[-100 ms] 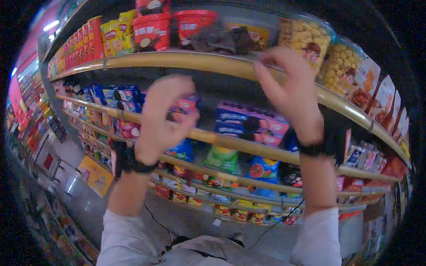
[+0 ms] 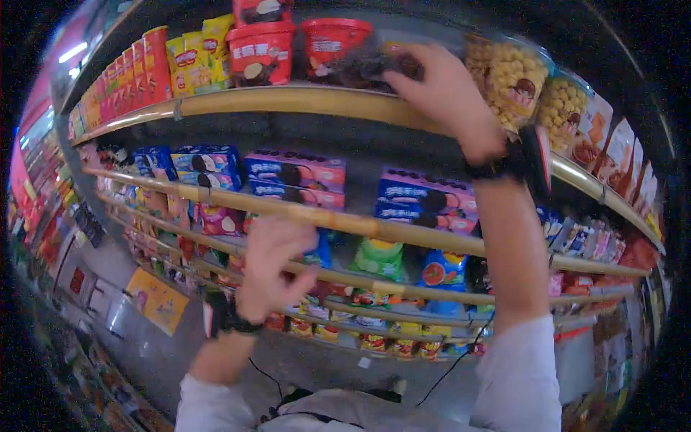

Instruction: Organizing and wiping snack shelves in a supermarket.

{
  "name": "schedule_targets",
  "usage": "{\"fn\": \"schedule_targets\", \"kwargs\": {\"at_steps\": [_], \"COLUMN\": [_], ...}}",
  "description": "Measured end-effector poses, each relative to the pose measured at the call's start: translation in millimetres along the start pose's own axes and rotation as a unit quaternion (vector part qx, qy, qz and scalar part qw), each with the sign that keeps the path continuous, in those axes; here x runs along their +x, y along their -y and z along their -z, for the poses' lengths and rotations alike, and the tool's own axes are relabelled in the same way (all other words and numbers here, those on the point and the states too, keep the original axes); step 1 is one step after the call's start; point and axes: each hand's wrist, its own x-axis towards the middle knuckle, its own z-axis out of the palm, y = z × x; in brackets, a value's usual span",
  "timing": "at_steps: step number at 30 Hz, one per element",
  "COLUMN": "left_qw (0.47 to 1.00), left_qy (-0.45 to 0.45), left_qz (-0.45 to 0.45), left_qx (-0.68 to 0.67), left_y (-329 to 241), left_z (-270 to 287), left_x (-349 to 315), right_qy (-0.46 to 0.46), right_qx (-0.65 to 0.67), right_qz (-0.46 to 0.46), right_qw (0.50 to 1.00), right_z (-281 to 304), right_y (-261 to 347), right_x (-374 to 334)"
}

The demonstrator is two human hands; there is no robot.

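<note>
Along the upper shelf (image 2: 288,103), a dark package (image 2: 358,66) lies between a red tub (image 2: 330,45) and the right hand (image 2: 445,85), whose fingers meet its right end; whether they clamp it, I cannot tell. Before the lower shelves (image 2: 403,232), the blurred left hand (image 2: 275,265) hovers, thumb and fingers apart.

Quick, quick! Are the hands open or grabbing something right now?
Left hand: open, with nothing visible in it.
Right hand: at a dark, blurry item on the upper shelf; can't tell whether it's gripping.
</note>
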Motion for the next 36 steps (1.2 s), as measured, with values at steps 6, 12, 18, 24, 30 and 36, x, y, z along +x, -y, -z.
{"fn": "schedule_targets", "kwargs": {"at_steps": [6, 12, 18, 24, 30, 36], "left_qw": [0.921, 0.784, 0.838, 0.788, 0.628, 0.533], "left_qy": [0.079, 0.086, 0.044, 0.049, 0.045, -0.264], "left_qz": [0.377, 0.606, 0.536, 0.58, 0.676, 0.689], "left_qx": [-0.056, -0.106, -0.093, -0.201, -0.383, -0.415], "left_y": [17, 28, 74, 62, 6, 60], "left_z": [68, 165, 172, 132, 106, 116], "left_x": [-308, -387, -378, -410, -487, -540], "right_qy": [0.196, 0.014, -0.198, -0.21, 0.091, -0.031], "right_qx": [-0.073, -0.138, -0.094, 0.31, 0.175, 0.251], "right_qz": [-0.153, -0.227, -0.267, -0.356, -0.22, -0.143], "right_qw": [0.966, 0.964, 0.938, 0.856, 0.955, 0.957], "right_z": [-51, -35, -34, -32, -36, -36], "right_y": [30, 42, 36, 12, 11, 60], "right_x": [59, 46, 32, 25, 26, 5]}}
